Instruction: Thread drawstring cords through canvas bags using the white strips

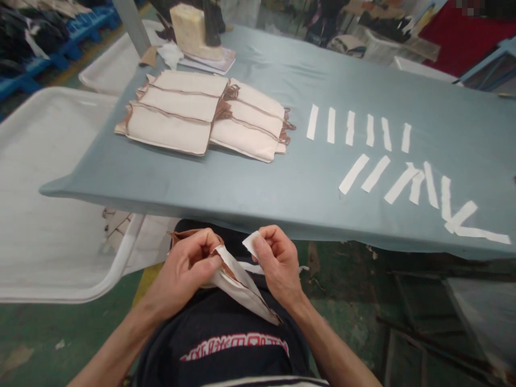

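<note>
Left hand pinching fabric piece, right hand pinching strip

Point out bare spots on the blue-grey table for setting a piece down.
Free: the table front strip between the stacked cream pieces and the white strips, and the far stretch behind the strips. Crowded: the right front, where strips overlap, and the far left corner around the block. Both hands, left hand and right hand, are below the edge, holding a piece.
</note>
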Action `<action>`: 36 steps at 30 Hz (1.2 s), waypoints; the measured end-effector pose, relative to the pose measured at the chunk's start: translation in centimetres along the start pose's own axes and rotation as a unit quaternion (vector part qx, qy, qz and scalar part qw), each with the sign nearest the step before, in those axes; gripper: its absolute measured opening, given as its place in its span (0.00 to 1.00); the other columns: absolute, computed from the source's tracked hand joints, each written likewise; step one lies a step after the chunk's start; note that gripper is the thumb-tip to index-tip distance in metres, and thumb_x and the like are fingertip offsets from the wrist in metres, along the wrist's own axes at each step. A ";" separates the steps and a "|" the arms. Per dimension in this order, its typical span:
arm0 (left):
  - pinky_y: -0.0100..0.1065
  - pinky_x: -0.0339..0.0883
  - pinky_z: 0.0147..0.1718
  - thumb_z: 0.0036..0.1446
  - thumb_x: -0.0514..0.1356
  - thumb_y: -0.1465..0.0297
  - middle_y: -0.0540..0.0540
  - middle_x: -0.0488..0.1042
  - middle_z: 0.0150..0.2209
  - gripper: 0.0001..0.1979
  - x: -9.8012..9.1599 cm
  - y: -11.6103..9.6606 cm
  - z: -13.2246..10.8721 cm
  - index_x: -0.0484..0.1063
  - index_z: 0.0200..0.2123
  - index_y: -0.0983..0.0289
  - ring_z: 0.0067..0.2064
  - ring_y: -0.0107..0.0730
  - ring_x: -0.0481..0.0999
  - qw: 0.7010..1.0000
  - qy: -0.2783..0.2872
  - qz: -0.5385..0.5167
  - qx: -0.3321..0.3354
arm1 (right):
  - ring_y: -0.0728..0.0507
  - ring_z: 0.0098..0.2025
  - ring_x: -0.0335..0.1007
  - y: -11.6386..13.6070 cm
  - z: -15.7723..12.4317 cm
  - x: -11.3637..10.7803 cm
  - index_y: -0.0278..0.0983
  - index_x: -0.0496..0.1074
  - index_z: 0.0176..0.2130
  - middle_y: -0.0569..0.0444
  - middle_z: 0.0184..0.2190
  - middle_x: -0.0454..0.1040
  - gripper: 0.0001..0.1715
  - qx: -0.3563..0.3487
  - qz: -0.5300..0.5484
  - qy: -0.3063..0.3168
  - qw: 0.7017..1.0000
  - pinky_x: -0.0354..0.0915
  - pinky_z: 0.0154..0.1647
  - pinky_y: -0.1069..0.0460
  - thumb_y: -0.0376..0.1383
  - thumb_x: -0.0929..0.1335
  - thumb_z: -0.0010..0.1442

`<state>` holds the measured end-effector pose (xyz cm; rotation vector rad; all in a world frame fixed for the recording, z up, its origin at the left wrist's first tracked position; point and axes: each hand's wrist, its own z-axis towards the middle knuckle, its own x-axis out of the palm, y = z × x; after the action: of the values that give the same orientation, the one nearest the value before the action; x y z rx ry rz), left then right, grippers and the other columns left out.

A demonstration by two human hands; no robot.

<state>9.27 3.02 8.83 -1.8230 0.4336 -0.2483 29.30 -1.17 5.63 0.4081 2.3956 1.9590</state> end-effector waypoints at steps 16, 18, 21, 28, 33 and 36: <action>0.31 0.74 0.35 0.63 0.71 0.53 0.56 0.86 0.34 0.18 -1.9 0.1 -0.6 0.86 0.32 0.62 0.35 0.38 0.81 0.997 -0.019 0.080 -0.002 | 0.51 0.26 0.54 1.1 -0.8 -0.6 0.40 0.72 0.36 0.62 0.25 0.67 0.27 0.044 -0.024 0.099 0.994 0.52 0.28 0.53 0.57 0.78 0.67; 0.30 0.75 0.33 0.64 0.71 0.52 0.56 0.86 0.32 0.19 -1.9 -0.9 -0.2 0.88 0.34 0.62 0.33 0.38 0.81 0.998 0.005 0.063 -0.003 | 0.51 0.26 0.56 3.4 -1.0 -0.8 0.39 0.74 0.36 0.61 0.26 0.70 0.21 0.006 -0.063 0.103 0.993 0.52 0.27 0.53 0.51 0.77 0.69; 0.28 0.73 0.30 0.64 0.71 0.52 0.53 0.84 0.28 0.19 -1.9 -2.3 0.5 0.87 0.33 0.62 0.29 0.35 0.78 0.998 0.048 0.042 0.003 | 0.51 0.24 0.56 6.2 -1.5 -0.7 0.39 0.75 0.36 0.61 0.25 0.71 0.17 -0.020 -0.102 0.124 0.987 0.51 0.24 0.53 0.46 0.77 0.70; 0.26 0.60 0.25 0.66 0.70 0.55 0.47 0.70 0.25 0.19 -1.1 -2.6 1.4 0.83 0.28 0.63 0.26 0.26 0.61 0.997 0.064 -0.023 0.032 | 0.50 0.27 0.64 8.2 -1.2 0.8 0.39 0.77 0.34 0.60 0.27 0.77 0.11 -0.103 -0.184 0.076 0.974 0.61 0.31 0.53 0.40 0.76 0.68; 0.29 0.50 0.22 0.60 0.71 0.56 0.46 0.59 0.22 0.22 -0.4 -2.3 1.6 0.72 0.21 0.62 0.25 0.25 0.54 0.996 0.052 -0.077 0.011 | 0.49 0.28 0.68 7.5 -0.7 1.0 0.39 0.78 0.34 0.59 0.28 0.79 0.12 -0.109 -0.188 0.067 0.974 0.63 0.31 0.53 0.42 0.75 0.68; 0.29 0.47 0.22 0.58 0.70 0.57 0.45 0.57 0.21 0.23 -0.1 -2.5 1.6 0.68 0.20 0.61 0.24 0.24 0.52 0.995 0.055 -0.087 0.003 | 0.49 0.28 0.68 7.2 -0.6 1.1 0.39 0.78 0.35 0.59 0.29 0.79 0.12 -0.105 -0.186 0.065 0.975 0.64 0.31 0.53 0.42 0.75 0.68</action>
<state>10.19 5.12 10.77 -1.8485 0.3500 -0.4702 29.47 -0.24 12.85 -0.1703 2.1008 2.0777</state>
